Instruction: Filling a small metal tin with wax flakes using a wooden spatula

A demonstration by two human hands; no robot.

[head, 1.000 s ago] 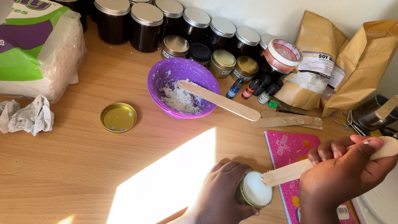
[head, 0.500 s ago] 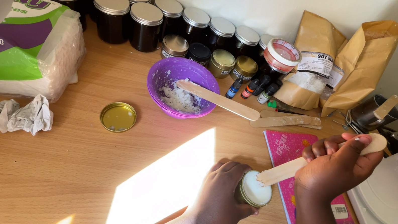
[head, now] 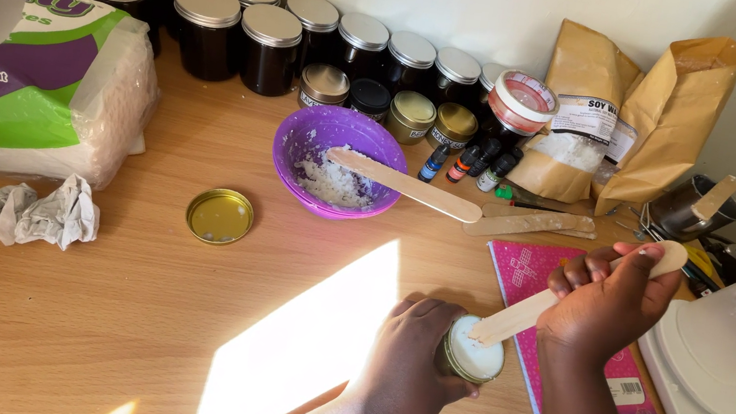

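Two hands work at the lower centre of the frame, on the wooden table (head: 92, 323). At the left of the pair, the left hand (head: 409, 371) has its fingers wrapped closed around a small gold tin (head: 469, 355) filled with white wax. The tin stands upright, it seems, though the fingers hide its base. To the right, the right hand (head: 608, 307) is closed on a flat wooden stick (head: 518, 319). The long axis of the stick goes from upper right down to lower left, and its low tip touches the wax surface. So the tin lies down-left from the right fingers, and the left hand is the nearer one.
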